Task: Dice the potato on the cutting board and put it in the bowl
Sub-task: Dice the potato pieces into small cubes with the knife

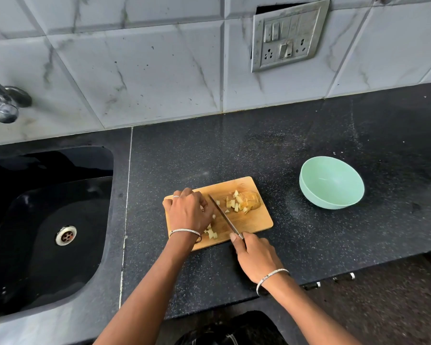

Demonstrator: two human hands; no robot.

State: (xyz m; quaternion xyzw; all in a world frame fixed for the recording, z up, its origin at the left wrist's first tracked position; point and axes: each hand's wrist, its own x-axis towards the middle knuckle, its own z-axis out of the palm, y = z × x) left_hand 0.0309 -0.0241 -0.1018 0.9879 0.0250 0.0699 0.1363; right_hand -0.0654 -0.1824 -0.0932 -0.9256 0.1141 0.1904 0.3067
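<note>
A wooden cutting board (255,221) lies on the black counter. On its right part sit an uncut potato piece (253,201) and a heap of pale diced bits (234,202). More dice (212,234) lie near the board's front edge. My left hand (188,211) is curled over the board's left part, covering whatever it holds down. My right hand (255,257) grips the handle of a knife (224,216). Its blade lies slantwise across the board, right beside my left fingers. A mint-green bowl (331,183) stands empty to the right of the board.
A black sink (42,220) with a steel drain is sunk into the counter at the left, with a tap (3,100) above it. The tiled wall behind carries a switch and socket plate (289,36). The counter's front edge runs just below my right wrist.
</note>
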